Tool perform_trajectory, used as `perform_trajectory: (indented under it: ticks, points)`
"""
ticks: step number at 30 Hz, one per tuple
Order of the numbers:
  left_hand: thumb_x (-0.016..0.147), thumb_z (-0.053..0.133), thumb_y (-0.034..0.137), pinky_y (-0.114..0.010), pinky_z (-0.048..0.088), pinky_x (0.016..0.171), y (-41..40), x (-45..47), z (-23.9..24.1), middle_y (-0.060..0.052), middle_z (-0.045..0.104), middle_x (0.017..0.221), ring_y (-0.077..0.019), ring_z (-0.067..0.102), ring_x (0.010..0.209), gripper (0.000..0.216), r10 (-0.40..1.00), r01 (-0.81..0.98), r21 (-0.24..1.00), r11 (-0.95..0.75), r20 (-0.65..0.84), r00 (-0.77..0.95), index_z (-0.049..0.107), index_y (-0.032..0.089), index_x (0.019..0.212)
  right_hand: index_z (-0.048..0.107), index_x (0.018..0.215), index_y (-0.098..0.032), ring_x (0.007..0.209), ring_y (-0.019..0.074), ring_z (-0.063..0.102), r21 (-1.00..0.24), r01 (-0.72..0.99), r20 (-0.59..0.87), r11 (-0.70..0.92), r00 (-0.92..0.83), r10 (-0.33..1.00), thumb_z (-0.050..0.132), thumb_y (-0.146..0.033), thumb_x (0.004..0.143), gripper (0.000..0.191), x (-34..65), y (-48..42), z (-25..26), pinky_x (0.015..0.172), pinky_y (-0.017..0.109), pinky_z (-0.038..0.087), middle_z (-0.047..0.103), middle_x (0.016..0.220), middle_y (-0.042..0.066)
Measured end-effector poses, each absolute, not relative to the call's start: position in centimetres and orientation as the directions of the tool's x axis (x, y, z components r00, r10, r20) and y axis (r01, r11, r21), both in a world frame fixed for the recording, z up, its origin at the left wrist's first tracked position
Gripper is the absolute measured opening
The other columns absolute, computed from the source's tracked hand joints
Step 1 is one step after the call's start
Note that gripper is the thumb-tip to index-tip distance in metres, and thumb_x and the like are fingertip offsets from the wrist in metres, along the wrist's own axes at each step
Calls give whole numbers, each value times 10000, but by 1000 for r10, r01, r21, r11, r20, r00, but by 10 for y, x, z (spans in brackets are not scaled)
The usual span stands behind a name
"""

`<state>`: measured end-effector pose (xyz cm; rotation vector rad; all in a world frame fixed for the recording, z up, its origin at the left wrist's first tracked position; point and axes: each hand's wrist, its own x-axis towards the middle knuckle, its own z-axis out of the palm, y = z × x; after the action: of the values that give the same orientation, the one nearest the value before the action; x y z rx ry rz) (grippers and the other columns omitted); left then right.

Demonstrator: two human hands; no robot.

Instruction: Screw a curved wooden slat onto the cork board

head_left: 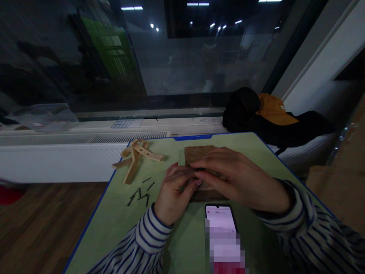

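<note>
Block (196, 153) sits beneath my left hand (176, 188) and right hand (238, 173), both bunched nearly closed, holding what I cannot tell; uneven pressure could skid it.

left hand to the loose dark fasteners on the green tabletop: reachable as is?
Probably yes. The fasteners lie on the tabletop just left of the left hand, with nothing visible between. It would likely need to come away from the brown block first.
</note>
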<state>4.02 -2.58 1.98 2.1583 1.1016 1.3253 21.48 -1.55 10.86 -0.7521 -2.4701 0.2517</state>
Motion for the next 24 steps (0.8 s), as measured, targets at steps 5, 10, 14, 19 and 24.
perform_trajectory:
  ticks: [5,10,14,19,24]
  points:
    - [820,588,151,-448,320,977,-25,40,20,-25,701,903,-194,570,945,172,787,431,660,-615,545,288,660,225,958,618,999,-147,896,157,586,-302,489,459,819,-678,574,511,-266,890,194,213,-13,107,827,283,412,667,925,48]
    - [837,561,159,-447,319,982,-25,40,19,-11,692,904,-187,563,947,196,787,432,658,-617,538,303,653,256,980,616,961,-159,893,164,592,-266,532,478,804,-651,589,535,-280,876,168,214,-13,105,815,284,417,668,916,44]
    - [782,631,187,-439,340,984,-26,42,16,-25,679,897,-188,576,924,160,799,455,664,-594,555,232,653,222,936,612,956,-160,882,168,592,-259,540,489,801,-642,590,532,-298,877,178,213,-14,104,812,298,419,665,904,44]
    - [757,646,180,-442,353,985,-26,42,16,-35,673,857,-182,598,872,107,798,453,672,-586,577,177,652,192,864,597,1025,-151,954,170,569,-317,531,451,786,-644,617,523,-287,881,211,212,-16,105,866,310,414,649,981,61]
    - [784,615,193,-452,355,983,-26,41,19,-52,684,865,-195,596,906,84,805,448,678,-583,557,205,653,188,858,565,1119,-144,1005,145,547,-334,457,447,824,-693,566,517,-212,880,253,217,-17,107,922,290,387,641,1056,57]
